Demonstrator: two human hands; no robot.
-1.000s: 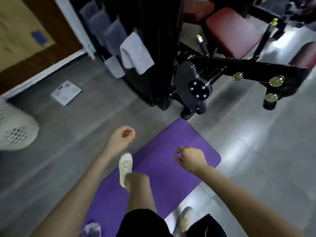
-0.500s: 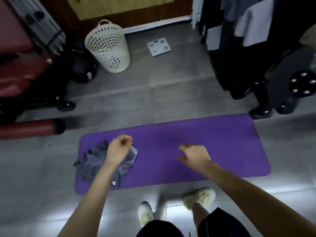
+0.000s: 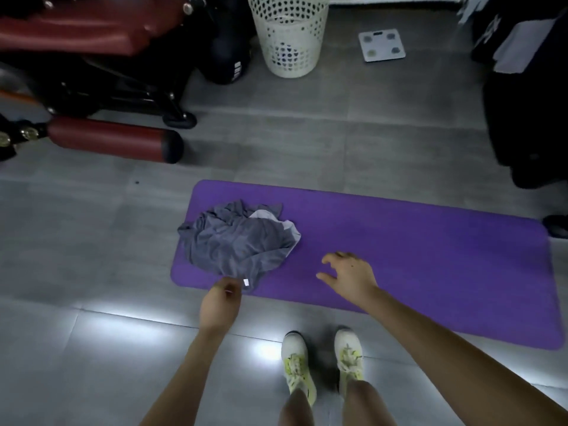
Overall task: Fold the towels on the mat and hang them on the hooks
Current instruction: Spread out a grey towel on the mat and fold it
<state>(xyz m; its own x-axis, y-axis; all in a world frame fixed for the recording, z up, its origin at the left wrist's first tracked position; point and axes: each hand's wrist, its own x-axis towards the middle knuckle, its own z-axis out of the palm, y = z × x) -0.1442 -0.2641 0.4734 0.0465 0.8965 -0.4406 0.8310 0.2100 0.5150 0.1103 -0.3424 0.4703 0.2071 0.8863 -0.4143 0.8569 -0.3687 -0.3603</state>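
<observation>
On the purple mat (image 3: 430,256), at its nine o'clock end, the gray towels (image 3: 236,241) lie in a crumpled pile. The left hand (image 3: 219,302) is curled at the pile's six o'clock edge; I cannot tell if it pinches cloth. The right hand (image 3: 350,278) hangs over the mat, fingers spread.

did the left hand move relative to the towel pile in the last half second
Yes. The left hand pulled back toward the person, from above the towel pile to its near corner.
</observation>
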